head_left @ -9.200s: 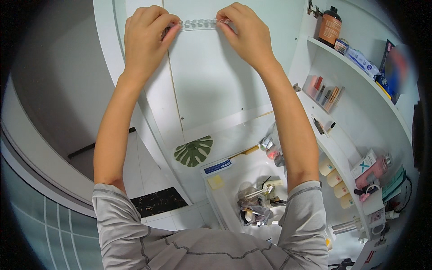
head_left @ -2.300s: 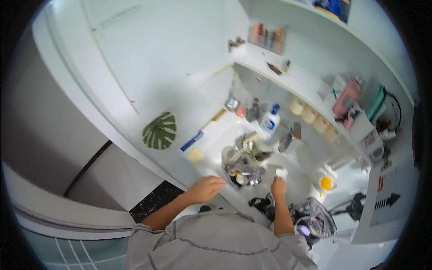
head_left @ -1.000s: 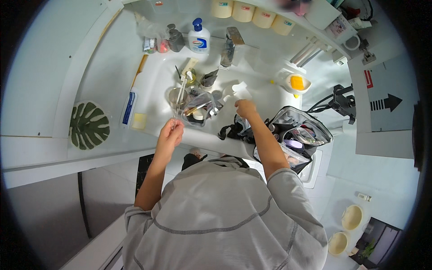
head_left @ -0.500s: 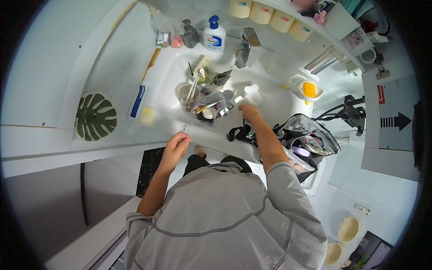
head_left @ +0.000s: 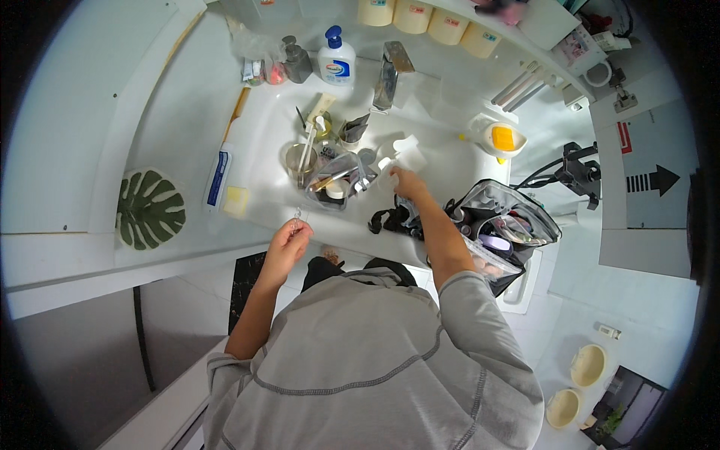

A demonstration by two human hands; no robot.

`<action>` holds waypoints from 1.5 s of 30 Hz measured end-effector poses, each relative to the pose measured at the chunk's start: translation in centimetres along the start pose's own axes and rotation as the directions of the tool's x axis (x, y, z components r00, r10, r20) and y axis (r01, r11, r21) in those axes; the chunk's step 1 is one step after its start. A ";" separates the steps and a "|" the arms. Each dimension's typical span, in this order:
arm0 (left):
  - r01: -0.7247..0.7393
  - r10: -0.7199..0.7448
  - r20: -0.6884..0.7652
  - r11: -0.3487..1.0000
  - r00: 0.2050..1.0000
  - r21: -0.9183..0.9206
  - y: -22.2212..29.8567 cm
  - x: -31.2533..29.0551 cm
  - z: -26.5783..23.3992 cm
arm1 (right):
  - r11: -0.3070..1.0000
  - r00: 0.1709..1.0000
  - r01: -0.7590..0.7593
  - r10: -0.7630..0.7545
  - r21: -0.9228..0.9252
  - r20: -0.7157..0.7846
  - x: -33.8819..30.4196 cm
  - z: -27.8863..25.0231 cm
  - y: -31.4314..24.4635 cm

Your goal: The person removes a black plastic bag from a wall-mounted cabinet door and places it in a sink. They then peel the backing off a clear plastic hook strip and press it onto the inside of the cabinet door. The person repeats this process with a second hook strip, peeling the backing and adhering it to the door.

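Near the front rim of the white sink [head_left: 259,161], my left hand [head_left: 290,240] is closed, with a small clear piece [head_left: 298,214] showing at its fingertips. My right hand [head_left: 407,183] is over the basin, its fingers pinched together; what they hold is too small to make out. Just beyond it are crumpled white pieces [head_left: 409,154] that look like paper or plastic. Between my hands sits a clear pouch [head_left: 319,196] with brushes and a round white container [head_left: 337,189]. Beside it are a clear cup [head_left: 294,160] holding sticks and a dark packet [head_left: 354,130].
An open black bag [head_left: 514,225] full of cosmetics stands at the right, with black straps [head_left: 390,219] nearby. A pump bottle [head_left: 337,60] and the tap [head_left: 391,75] are at the back. A toothpaste tube [head_left: 218,178] and leaf-shaped mat [head_left: 152,208] lie left; a yellow soap [head_left: 502,139] sits right.
The whole view has shifted slightly, so things appear further left. Both hands stay in nearly the same places, the left one still closed beside the clear piece.
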State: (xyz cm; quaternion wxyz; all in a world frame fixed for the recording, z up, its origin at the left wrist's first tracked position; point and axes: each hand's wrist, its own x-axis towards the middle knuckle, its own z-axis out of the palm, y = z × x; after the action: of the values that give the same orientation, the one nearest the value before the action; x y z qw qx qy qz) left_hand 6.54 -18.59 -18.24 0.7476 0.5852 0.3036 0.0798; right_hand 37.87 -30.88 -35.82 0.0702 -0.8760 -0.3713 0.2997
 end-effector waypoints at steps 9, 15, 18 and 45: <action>0.004 -0.004 0.030 1.000 1.000 -0.014 0.0 1.3 -0.1 | 0.998 0.995 0.023 -0.017 0.056 -0.103 -0.4 -0.2 0.0; -0.011 0.016 0.057 0.996 0.998 -0.090 0.3 1.6 0.1 | 0.999 0.998 0.040 -0.039 0.016 -0.044 -2.5 -2.4 -0.5; 0.024 -0.024 0.002 0.976 1.000 -0.214 0.7 0.8 -0.7 | 0.994 0.968 0.031 -0.056 -0.105 -0.246 -4.1 -5.1 -4.3; -0.272 0.096 -0.274 0.624 0.957 -0.733 -2.3 -6.4 -12.0 | 0.581 0.863 0.395 -0.500 0.712 -0.071 3.3 6.4 -32.4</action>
State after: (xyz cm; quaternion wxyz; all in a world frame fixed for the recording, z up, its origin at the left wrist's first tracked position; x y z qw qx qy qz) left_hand -5.68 -12.40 -19.66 0.8758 0.2316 0.2561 0.3374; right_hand 16.26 -6.06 -31.42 0.4469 -0.6354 -0.4406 0.4498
